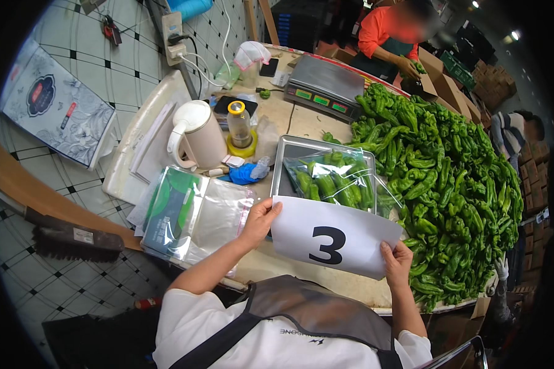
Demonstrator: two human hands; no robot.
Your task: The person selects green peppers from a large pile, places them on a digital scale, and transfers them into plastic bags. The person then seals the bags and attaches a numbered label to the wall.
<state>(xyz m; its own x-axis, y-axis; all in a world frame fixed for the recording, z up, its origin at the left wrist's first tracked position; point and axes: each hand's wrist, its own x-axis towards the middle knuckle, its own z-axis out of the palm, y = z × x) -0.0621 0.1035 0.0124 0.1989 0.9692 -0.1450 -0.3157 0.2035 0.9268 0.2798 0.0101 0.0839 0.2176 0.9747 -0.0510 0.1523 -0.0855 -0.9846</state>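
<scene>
Between my two hands a white paper sheet (334, 235) bearing a large black numeral is held out. My left hand (261, 222) grips its left edge, and my right hand (397, 260) pinches its right edge. Just beyond the sheet, a clear plastic bag of green peppers (337, 180) lies on a metal scale pan (277, 170); the sheet hides their near part. To the right spreads a big heap of loose green peppers (448, 193). Left of my left hand lie a stack of clear plastic bags (221, 217) and a green printed pack (173, 212).
An electric kettle (201, 133), a glass jar with a yellow lid (239, 124) and a blue plastic bundle (243, 174) stand left of the pan. Beyond is a digital scale (323, 83). A co-worker in orange (378, 32) handles peppers across the table (304, 121).
</scene>
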